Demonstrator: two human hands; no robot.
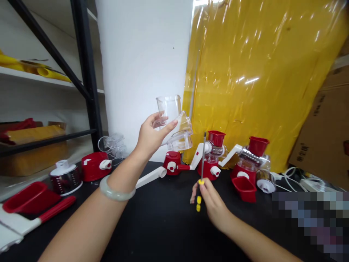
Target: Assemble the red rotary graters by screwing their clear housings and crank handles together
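Note:
My left hand [154, 133] is raised at the centre, its fingers wrapped round a clear plastic housing [180, 136] with an upright tube. Lower and to the right, my right hand [211, 200] grips a screwdriver [203, 158] with a black and yellow handle, its metal shaft pointing up. Behind the hands stand a small red base [172, 162] and two red and white rotary graters, one nearer [216, 138] and one farther right [258, 146]. A white crank arm [151, 177] lies partly behind my left forearm.
On the left are a red base [95, 167], a drum grater [65, 178], a red hopper [32, 198] and a red-handled crank [57, 209]. A black shelf frame [84, 72] rises behind them. Cables and a metal drum [266, 181] lie right, near a cardboard box [321, 123].

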